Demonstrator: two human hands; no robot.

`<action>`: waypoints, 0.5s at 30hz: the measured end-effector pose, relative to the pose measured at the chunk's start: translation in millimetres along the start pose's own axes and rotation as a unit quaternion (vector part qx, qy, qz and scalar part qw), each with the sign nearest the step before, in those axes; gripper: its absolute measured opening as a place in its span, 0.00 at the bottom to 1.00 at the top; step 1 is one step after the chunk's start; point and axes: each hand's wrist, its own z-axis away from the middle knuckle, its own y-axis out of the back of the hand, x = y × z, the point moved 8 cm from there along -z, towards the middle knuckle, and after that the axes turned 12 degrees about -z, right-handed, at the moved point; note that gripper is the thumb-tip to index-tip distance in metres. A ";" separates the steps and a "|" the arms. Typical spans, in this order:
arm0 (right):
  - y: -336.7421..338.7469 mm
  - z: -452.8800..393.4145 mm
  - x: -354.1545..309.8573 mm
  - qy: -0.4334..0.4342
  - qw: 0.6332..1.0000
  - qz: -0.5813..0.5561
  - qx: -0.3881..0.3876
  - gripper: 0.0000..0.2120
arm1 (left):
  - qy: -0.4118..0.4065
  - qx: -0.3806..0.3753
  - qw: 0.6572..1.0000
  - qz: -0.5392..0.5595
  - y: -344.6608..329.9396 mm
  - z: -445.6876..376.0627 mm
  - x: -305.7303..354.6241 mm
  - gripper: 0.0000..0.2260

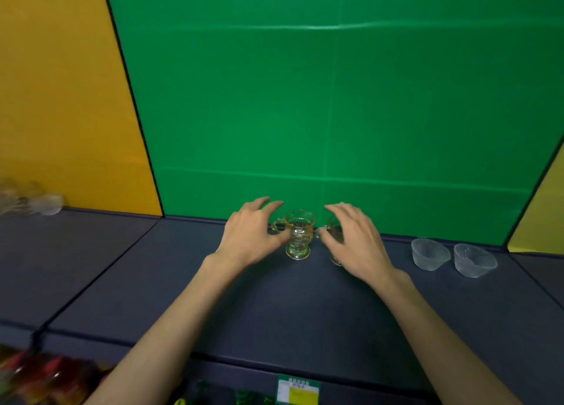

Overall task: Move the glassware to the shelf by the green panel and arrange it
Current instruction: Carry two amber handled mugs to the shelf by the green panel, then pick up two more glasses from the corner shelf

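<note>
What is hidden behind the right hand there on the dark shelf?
Behind the right hand stands a second footed glass mug; only its rim, handle and part of its foot show. The hand covers the rest, beside the yellowish footed glass mug.

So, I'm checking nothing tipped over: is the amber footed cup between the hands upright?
Upright: the amber footed cup stands on its foot on the dark shelf, rim facing up.

Footed cup: clear yellowish glass, glossy, ribbed stem. Two small bowls: colourless glass, textured, frosted-looking walls. Shelf: dark blue-grey padded covering, matt, seams between sections. Green panel: matt, cloth-like, faint creases. Yellow panel: same matt finish.
</note>
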 end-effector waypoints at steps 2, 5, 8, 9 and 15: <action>-8.7 -3.1 -20.0 0.029 1.000 0.002 -0.008 0.24 | 0.001 0.008 0.999 -0.046 9.9 10.4 -8.5 0.32; -27.4 -7.5 -50.3 0.058 0.998 -0.009 -0.019 0.21 | 0.014 0.009 0.995 -0.100 20.5 28.7 -30.7 0.30; -52.5 -9.9 -83.6 0.082 0.996 -0.024 -0.038 0.21 | 0.041 0.011 0.991 -0.129 30.9 48.6 -63.2 0.30; -62.7 -10.7 -94.9 0.089 0.994 -0.027 -0.051 0.21 | 0.053 0.011 0.989 -0.135 34.4 55.2 -75.7 0.30; -124.9 -16.4 -167.9 0.125 0.985 -0.050 -0.108 0.21 | 0.109 0.004 0.981 -0.160 50.7 102.2 -159.3 0.28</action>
